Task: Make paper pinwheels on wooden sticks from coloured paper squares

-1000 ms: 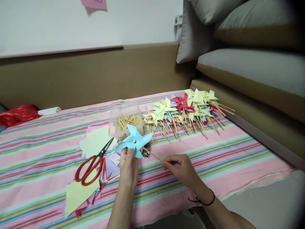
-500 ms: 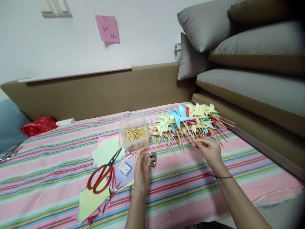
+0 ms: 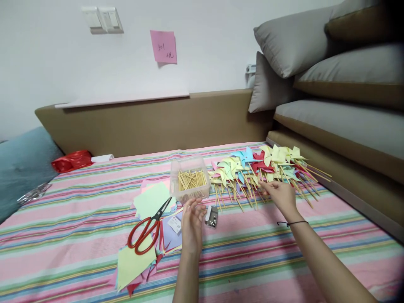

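My right hand [image 3: 280,197] reaches over the front of a heap of paper pinwheels [image 3: 274,156] on thin wooden sticks. Its thumb and finger pinch together on a pinwheel stick; which pinwheel it belongs to I cannot tell. A red pinwheel [image 3: 263,163] and a light blue pinwheel [image 3: 246,156] lie just beyond the fingertips. My left hand [image 3: 192,223] hovers empty, fingers loosely bent and apart. Beside it lies a small clear case with metal pins [image 3: 212,217]. Behind it stands a clear plastic box [image 3: 190,194] of short wooden sticks [image 3: 191,180].
Red-handled scissors [image 3: 148,227] rest on pale green paper sheets [image 3: 151,201] and cut paper [image 3: 134,265] at the left. A small white box [image 3: 174,224] sits on purple paper. Farther left are a red bag [image 3: 72,160] and a blue cushion [image 3: 27,166]. Grey cushions [image 3: 341,122] are stacked at right.
The view has swung left, so everything sits farther right. My right hand and the light blue pinwheel have moved slightly back and left over the heap. More of the pin case shows.
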The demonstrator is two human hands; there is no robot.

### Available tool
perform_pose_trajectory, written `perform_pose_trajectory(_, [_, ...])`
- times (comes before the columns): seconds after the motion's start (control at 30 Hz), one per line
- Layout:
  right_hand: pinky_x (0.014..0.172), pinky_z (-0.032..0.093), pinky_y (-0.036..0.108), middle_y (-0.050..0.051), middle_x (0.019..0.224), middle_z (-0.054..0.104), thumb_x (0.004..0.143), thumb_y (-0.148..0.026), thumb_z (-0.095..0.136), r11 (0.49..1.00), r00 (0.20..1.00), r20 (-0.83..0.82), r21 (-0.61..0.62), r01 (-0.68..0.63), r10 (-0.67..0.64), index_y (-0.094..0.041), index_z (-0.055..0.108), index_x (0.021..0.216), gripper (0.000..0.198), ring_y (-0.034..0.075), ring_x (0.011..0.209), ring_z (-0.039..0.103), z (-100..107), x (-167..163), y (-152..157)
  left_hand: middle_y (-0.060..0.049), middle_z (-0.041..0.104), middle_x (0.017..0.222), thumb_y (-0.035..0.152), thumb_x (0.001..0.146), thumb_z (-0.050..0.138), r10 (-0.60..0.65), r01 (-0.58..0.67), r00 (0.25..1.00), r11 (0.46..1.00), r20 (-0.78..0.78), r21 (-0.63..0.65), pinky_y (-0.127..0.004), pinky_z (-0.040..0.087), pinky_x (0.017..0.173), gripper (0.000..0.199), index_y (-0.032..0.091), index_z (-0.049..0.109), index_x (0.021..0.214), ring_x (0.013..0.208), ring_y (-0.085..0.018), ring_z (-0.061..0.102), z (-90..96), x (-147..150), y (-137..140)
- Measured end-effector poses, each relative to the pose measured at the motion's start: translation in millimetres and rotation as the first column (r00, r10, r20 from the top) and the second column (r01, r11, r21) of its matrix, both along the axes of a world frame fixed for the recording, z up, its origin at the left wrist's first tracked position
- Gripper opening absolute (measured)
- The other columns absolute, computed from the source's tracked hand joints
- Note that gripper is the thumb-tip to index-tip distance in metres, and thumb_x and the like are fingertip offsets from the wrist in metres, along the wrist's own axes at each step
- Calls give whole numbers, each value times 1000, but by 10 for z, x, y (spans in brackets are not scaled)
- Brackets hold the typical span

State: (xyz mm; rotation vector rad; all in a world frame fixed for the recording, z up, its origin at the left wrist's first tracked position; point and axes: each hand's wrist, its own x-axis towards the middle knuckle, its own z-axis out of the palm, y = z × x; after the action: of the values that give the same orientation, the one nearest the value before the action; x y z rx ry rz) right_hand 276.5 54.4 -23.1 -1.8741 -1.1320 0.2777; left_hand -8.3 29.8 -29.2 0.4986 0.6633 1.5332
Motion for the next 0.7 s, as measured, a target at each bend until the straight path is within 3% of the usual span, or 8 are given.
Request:
perform_pose_trajectory(0.1, [51,36,30,4,44,62,70,-61,60,1000,999,32,-7,20,-20,-18,64,46,49,19,45,55,86,-24,-171,-5,65,96,45,71,67,86,-87,996,996,-33,-11,-28,48,73,36,19,60,94,75,-13,62,11,-44,1])
perform_pose_trajectory(0.23, [50,38,30,3,48,63,72,-60,60,999,1000,12,38,-2,1,-18,66,54,46,19,46,55,169,-233,-411,-1,60,74,46,73,61,241,-253,928,967,-285,-7,-24,45,63,31,17,55,82,62,-10,55,-27,-81,-25])
perform_pose_trajectory(0.33, [55,46,29,4,57,68,77,-52,60,975,978,-58,119,-190,198,-18,69,67,36,21,56,62,112,-628,-580,6,45,54,41,74,61,296,-330,857,944,-422,-8,-21,36,52,25,18,49,74,49,-8,43,-91,-129,-48])
perform_pose_trajectory(0.4, [60,52,28,5,68,72,83,-43,56,917,916,-97,141,-374,388,-18,70,78,29,21,65,68,12,-984,-677,7,42,53,40,78,55,309,-362,794,932,-524,1,-22,36,53,21,19,49,77,49,-10,42,-131,-199,-55])
perform_pose_trajectory(0.47, [64,55,28,6,79,74,89,-34,50,822,824,-66,146,-551,563,-18,70,89,26,20,73,70,-118,-1350,-747,4,48,59,37,79,52,293,-372,704,928,-647,15,-26,40,60,17,20,51,80,57,-13,48,-158,-305,-64])
perform_pose_trajectory(0.53, [70,56,29,7,86,75,90,-27,48,742,752,31,143,-656,659,-18,70,93,24,20,78,71,-256,-1663,-777,0,54,70,30,76,56,248,-355,584,934,-773,31,-32,43,72,11,20,54,79,71,-17,54,-172,-434,-90])
perform_pose_trajectory(0.7, [81,55,39,10,94,74,85,-18,55,656,667,117,121,-745,736,-17,71,94,18,24,88,69,-526,-2073,-682,-8,61,102,12,58,70,118,-241,261,969,-958,53,-48,28,99,26,21,63,80,108,-31,47,-177,-713,-246])
